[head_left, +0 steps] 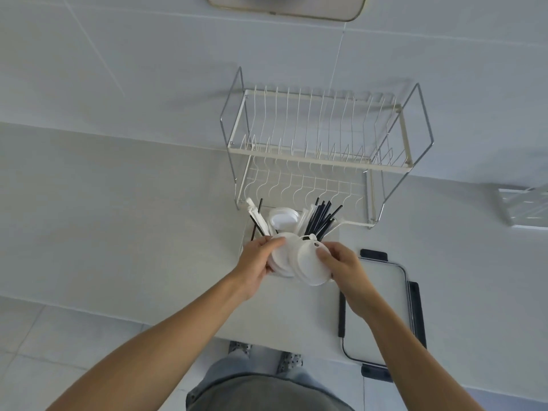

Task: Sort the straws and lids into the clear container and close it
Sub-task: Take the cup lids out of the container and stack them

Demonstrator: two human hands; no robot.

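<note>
Both hands are gripping white round lids over the clear container (247,232) at the counter's near edge, just in front of the dish rack (320,149). Left hand (256,262) is pinching a stack of lids (281,256), thumb on top, fingers curled under. Right hand (341,265) is holding a single lid (311,266) by its right edge; it's overlapping the stack. Black straws (321,216) are standing bunched at the container's right end, white wrapped straws (258,216) leaning at the left, more lids (283,218) sitting between them. Container walls are mostly hidden by the hands. Container cover (382,307), clear with dark latches, is lying flat to the right, apart from the container.
</note>
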